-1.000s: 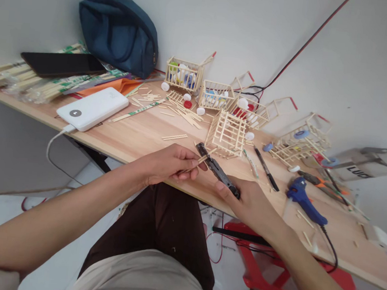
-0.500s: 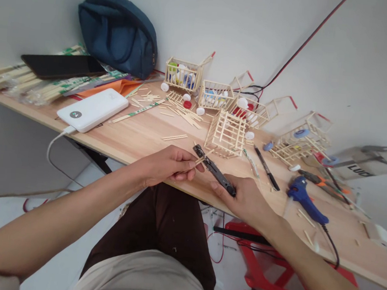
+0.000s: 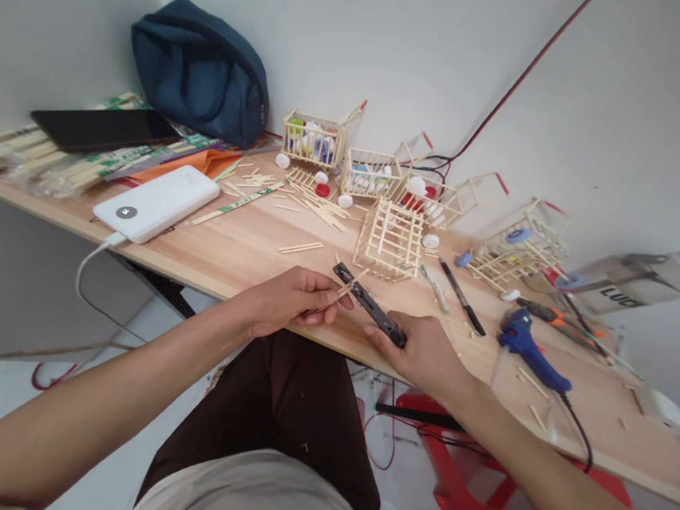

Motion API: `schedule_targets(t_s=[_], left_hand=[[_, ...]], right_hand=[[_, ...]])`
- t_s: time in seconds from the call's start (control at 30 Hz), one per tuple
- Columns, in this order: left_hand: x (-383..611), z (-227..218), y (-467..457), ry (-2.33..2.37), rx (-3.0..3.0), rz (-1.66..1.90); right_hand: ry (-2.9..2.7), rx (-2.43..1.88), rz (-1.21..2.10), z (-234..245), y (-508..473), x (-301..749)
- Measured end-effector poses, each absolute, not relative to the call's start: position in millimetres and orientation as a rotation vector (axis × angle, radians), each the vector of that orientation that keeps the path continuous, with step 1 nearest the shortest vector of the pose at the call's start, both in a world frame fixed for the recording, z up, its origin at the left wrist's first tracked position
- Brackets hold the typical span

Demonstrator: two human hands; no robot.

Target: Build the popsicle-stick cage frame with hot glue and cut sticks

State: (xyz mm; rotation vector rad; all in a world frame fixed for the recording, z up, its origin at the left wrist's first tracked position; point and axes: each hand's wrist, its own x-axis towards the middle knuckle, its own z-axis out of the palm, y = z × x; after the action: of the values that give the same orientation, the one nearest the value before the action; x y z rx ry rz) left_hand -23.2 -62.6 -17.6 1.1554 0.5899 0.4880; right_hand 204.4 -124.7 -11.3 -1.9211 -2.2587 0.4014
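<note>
In the head view my left hand (image 3: 293,299) is closed, pinching thin wooden sticks (image 3: 346,288) between thumb and fingers over the table's front edge. My right hand (image 3: 433,348) grips a long black plier-like cutting tool (image 3: 374,308) by its near end. The tool slants up to the left, and its far part meets the sticks beside my left fingertips. Whether its jaws are closed on them, I cannot make out. Just beyond the tool stands a wooden stick basket frame (image 3: 388,240). Two loose sticks (image 3: 301,247) lie behind my left hand.
Several small stick carts (image 3: 311,142) with bottle-cap wheels line the wall. A blue glue gun (image 3: 532,354), a black pen (image 3: 462,299) and pliers (image 3: 542,310) lie right. A white power bank (image 3: 158,201), a black phone (image 3: 105,128) and a blue bag (image 3: 204,73) are left.
The view has shifted slightly, so the table items appear a little lower and further left. Both hands keep their hold on the sticks and the tool, with little other visible movement.
</note>
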Motion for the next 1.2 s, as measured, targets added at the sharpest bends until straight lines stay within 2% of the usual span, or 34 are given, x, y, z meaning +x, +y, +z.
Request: schedule_targets(t_s=[0.27, 0.43, 0.6, 0.9, 1.2], left_hand=[[-30.3, -14.3, -61.2, 0.722, 1.289, 0.522], [-51.5, 3.4, -33.9, 1.117, 1.748, 0.81], [-54.5, -3.4, 1.1, 1.4, 2.1, 0.889], [-47.1, -24.3, 24.6, 1.375, 2.158, 0.767], [-59.0, -22.7, 11.4, 1.337, 2.241, 0.95]], right_hand=[[-2.247, -1.928, 0.363, -2.2, -124.6, 213.7], [-2.085, -1.837, 0.268, -7.6, -128.0, 233.7], [-1.695, -1.69, 0.49, -26.5, -136.4, 239.5], [-1.236, -1.494, 0.814, -40.1, -133.8, 230.2], [-1.082, -1.439, 0.813, -39.6, -132.3, 227.9]])
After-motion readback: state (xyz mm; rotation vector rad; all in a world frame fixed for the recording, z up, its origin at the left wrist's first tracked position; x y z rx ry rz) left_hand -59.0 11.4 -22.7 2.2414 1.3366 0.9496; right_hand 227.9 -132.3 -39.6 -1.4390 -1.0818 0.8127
